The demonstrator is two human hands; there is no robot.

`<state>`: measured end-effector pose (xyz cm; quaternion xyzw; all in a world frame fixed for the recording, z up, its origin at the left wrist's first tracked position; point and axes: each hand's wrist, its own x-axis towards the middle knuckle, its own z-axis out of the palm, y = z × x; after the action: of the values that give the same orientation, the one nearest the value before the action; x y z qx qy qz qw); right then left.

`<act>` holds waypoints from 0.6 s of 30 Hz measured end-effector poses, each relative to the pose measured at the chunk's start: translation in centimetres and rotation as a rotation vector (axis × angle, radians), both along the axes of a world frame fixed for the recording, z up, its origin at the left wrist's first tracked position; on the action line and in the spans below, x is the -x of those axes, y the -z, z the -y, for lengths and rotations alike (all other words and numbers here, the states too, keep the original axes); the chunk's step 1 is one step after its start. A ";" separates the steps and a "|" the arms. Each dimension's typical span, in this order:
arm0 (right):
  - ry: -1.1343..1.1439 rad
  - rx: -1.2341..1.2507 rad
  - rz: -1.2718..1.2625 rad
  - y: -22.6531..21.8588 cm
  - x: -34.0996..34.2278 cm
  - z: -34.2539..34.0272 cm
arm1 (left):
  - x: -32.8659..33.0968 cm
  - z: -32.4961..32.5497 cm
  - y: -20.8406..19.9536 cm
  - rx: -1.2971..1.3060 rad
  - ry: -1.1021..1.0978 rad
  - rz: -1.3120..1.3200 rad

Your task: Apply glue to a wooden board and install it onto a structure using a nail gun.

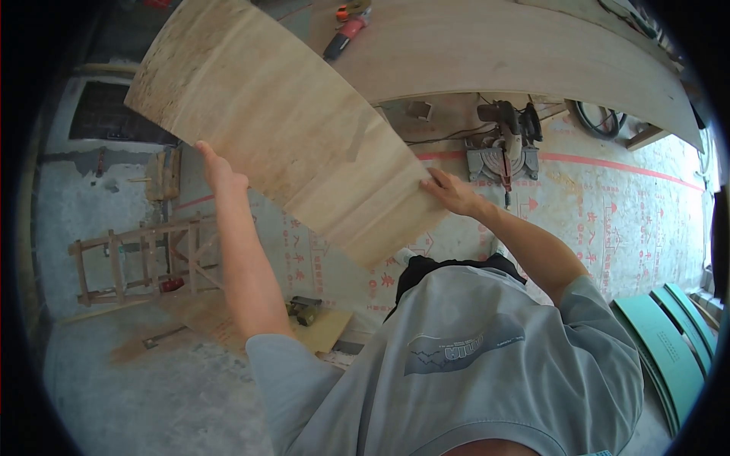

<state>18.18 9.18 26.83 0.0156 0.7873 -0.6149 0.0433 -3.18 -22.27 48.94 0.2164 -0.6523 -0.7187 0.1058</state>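
Note:
A long plywood board [289, 129] slants across my view from the upper left to the middle, raised above the floor. My left hand [220, 173] grips its lower left edge, the thumb lying along the rim and the other fingers hidden beneath. On the opposite long edge, near the closer end, my right hand [454, 192] is closed round the board, with some fingers over the top face. The board's far end has a rougher, darker surface, and pale bands run across the rest.
A wide wooden worktop [487, 45] spans the far side, carrying a red and black power tool [347, 36]. Below it, a mitre saw [506, 148] stands on the printed floor covering. A wooden ladder-like frame [144, 262] lies at left; green boards [669, 342] are stacked at right.

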 end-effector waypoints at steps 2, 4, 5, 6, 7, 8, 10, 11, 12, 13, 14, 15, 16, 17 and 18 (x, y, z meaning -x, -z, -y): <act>-0.067 -0.071 0.120 -0.5 2.2 3.4 | 2.5 7.0 1.9 -0.038 -0.029 0.017; -0.113 -0.013 0.174 0.5 4.1 6.0 | 4.2 13.5 3.0 -0.071 -0.053 0.050; -0.141 0.057 0.217 1.2 5.0 7.1 | 5.1 16.1 3.1 -0.135 -0.011 0.042; -0.115 0.287 0.230 1.4 6.0 8.8 | 5.4 18.9 3.3 -0.193 0.019 0.030; -0.135 0.283 0.244 1.4 6.9 10.1 | 5.9 21.2 3.9 -0.196 -0.004 0.039; -0.074 0.323 0.264 1.3 7.9 11.0 | 6.8 23.0 4.4 -0.239 0.031 0.048; -0.049 0.377 0.281 0.4 10.8 14.4 | 8.9 27.9 4.5 -0.262 0.035 0.041; -0.021 0.452 0.301 0.1 12.3 16.2 | 10.0 30.5 4.7 -0.247 0.074 -0.049; 0.020 0.520 0.323 0.0 13.7 17.6 | 11.0 32.3 5.2 -0.239 0.125 -0.134; 0.013 0.517 0.327 0.7 15.0 18.5 | 11.9 32.5 4.7 -0.240 0.116 -0.134; 0.022 0.596 0.313 1.4 16.2 19.6 | 12.9 32.4 4.2 -0.236 0.147 -0.133; 0.036 0.677 0.300 1.9 17.2 20.7 | 13.7 32.0 4.1 -0.232 0.180 -0.130; 0.073 0.683 0.306 1.9 18.5 22.3 | 14.2 32.2 4.6 -0.228 0.169 -0.134; 0.061 0.684 0.307 1.9 19.9 23.9 | 14.6 32.2 5.3 -0.181 0.201 -0.045; 0.102 0.693 0.268 2.0 21.1 25.6 | 15.1 32.3 6.1 -0.133 0.239 0.046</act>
<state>-2.95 -16.38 24.81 0.1196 0.5180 -0.8388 0.1178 -18.23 -54.57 42.81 0.1600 -0.6268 -0.7625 -0.0101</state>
